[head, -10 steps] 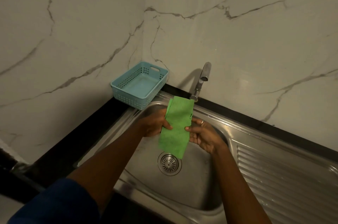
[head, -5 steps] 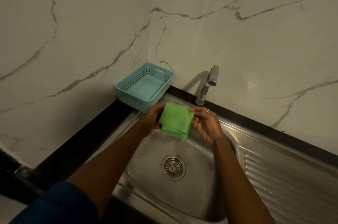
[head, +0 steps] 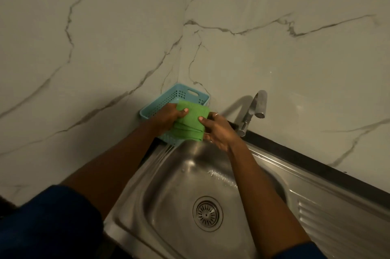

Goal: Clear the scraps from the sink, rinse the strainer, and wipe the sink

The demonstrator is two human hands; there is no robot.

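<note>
While both hands hold a folded green cloth (head: 191, 120) just above centre of the frame, the left hand (head: 168, 116) closes on its left edge, thumb pressed on top and fingers curled under. The right hand (head: 217, 131) pinches the right edge, thumb on the upper face and fingers behind; a ring (head: 216, 114) shows on one finger. The cloth is folded into several layers, their edges stacked along its lower side, and it is held over the near part of a blue basket (head: 185, 95), at the far left corner of the sink (head: 168, 184).

Both forearms reach up from the bottom of the frame, the left one crossing the sink's left rim, the right one passing over the basin. A dark blue sleeve (head: 48, 222) fills the lower left corner.

Below the hands, the steel basin lies bare and wet in patches, with the strainer (head: 207, 214) seated in the drain at lower centre. A ribbed draining board (head: 337, 222) runs off to the lower right. The tap (head: 254, 111) stands at the sink's back edge, right of the hands, its spout turned toward the right; no water falls from it. The perforated basket sits in the corner where two marble-veined walls (head: 274, 47) meet, on a dark tabletop (head: 306, 158) that edges the sink.
</note>
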